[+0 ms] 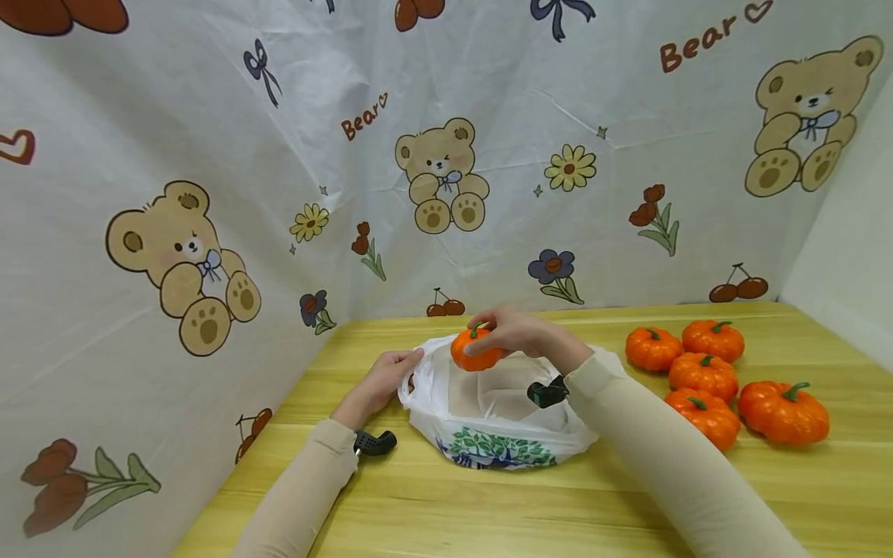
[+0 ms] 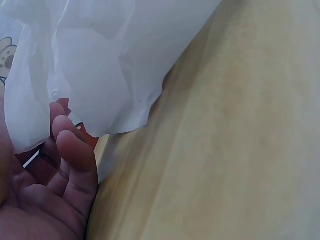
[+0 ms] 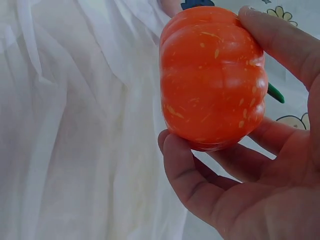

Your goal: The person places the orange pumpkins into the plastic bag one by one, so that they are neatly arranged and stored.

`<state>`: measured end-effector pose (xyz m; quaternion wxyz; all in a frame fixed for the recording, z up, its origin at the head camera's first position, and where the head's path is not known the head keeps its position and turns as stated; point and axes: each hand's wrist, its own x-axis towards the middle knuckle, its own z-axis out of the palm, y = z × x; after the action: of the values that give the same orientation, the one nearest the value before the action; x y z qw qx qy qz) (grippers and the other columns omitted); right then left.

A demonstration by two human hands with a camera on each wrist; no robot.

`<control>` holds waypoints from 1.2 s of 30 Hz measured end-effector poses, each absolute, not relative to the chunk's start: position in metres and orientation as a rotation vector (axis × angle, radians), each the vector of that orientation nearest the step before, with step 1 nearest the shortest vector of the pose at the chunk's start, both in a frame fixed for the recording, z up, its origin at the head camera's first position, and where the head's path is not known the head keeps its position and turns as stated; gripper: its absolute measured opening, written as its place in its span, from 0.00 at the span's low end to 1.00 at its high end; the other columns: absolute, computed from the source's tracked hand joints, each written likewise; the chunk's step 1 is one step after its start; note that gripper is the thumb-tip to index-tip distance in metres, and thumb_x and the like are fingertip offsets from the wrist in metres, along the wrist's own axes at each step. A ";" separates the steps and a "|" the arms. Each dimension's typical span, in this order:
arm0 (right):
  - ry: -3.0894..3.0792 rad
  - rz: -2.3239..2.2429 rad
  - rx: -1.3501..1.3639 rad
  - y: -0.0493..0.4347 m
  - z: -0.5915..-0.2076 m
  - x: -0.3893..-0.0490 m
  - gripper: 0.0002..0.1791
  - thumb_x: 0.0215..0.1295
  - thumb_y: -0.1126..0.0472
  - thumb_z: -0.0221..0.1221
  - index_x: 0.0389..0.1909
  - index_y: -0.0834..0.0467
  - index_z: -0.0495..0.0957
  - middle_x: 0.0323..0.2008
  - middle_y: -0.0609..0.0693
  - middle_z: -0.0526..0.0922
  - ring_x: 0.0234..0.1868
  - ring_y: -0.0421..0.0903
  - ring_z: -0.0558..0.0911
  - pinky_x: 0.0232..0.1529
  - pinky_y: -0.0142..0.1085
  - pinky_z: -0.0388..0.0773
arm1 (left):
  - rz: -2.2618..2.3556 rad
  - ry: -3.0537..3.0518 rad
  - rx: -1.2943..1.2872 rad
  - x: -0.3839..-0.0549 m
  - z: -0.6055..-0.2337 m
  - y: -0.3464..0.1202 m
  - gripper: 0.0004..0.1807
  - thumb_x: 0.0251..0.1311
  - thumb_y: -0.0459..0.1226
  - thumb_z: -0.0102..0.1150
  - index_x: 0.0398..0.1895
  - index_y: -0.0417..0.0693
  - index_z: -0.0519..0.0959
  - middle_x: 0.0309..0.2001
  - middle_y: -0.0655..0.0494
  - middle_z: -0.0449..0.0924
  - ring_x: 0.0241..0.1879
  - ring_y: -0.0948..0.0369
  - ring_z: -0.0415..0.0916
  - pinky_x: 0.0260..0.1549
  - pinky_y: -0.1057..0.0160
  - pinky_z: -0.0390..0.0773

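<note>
A white plastic bag [image 1: 429,415] with a green tree print lies on the wooden table, its mouth spread wide. At the bag's left rim, my left hand [image 1: 380,381] pinches the plastic; the left wrist view shows curled fingers [image 2: 77,152] against the white film. My right hand [image 1: 519,332] grips a small orange toy pumpkin [image 1: 466,353] with a green stem above the bag's opening. Seen from the right wrist, the thumb is on one side of the pumpkin [image 3: 212,80] and fingers are on the other, with bag folds [image 3: 90,125] beside it.
Several more orange pumpkins [image 1: 783,415] sit grouped on the table [image 1: 516,511] to the right of the bag. A white sheet [image 1: 502,232] printed with bears and flowers hangs behind and along the left side. A plain white wall [image 1: 847,287] borders the right.
</note>
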<state>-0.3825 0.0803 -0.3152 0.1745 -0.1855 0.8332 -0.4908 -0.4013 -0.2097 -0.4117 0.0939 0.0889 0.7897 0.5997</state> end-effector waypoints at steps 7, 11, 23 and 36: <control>2.337 -1.358 -0.530 0.069 -0.324 -0.384 0.35 0.59 0.53 0.75 0.65 0.59 0.75 0.58 0.60 0.79 0.48 0.50 0.84 0.51 0.40 0.86 | 1.797 2.332 0.259 -0.402 -0.413 -0.209 0.28 0.72 0.57 0.57 0.49 0.40 0.85 0.28 0.58 0.80 0.26 0.65 0.78 0.28 0.68 0.80; 2.304 -1.337 -0.539 0.066 -0.330 -0.383 0.34 0.58 0.54 0.75 0.64 0.58 0.76 0.56 0.58 0.80 0.47 0.49 0.84 0.49 0.40 0.86 | 1.805 2.329 0.253 -0.403 -0.413 -0.210 0.28 0.72 0.57 0.57 0.49 0.40 0.85 0.28 0.58 0.81 0.26 0.65 0.79 0.28 0.68 0.81; 2.374 -1.311 -0.557 0.059 -0.352 -0.387 0.34 0.57 0.53 0.76 0.63 0.57 0.77 0.57 0.56 0.80 0.50 0.50 0.81 0.51 0.38 0.85 | 1.794 2.323 0.245 -0.402 -0.414 -0.210 0.29 0.71 0.58 0.58 0.49 0.40 0.85 0.30 0.57 0.83 0.28 0.64 0.80 0.30 0.67 0.82; 2.549 -1.361 -0.513 0.047 -0.370 -0.395 0.35 0.58 0.48 0.75 0.64 0.55 0.76 0.59 0.56 0.80 0.54 0.50 0.79 0.61 0.43 0.80 | 1.772 2.334 0.279 -0.403 -0.414 -0.211 0.27 0.73 0.57 0.57 0.46 0.40 0.85 0.30 0.56 0.83 0.29 0.63 0.81 0.30 0.66 0.82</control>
<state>-0.3950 0.0474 -0.3699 0.1030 -0.1738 0.8639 -0.4613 -0.4035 -0.2109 -0.4137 0.0988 0.0945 0.7889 0.5991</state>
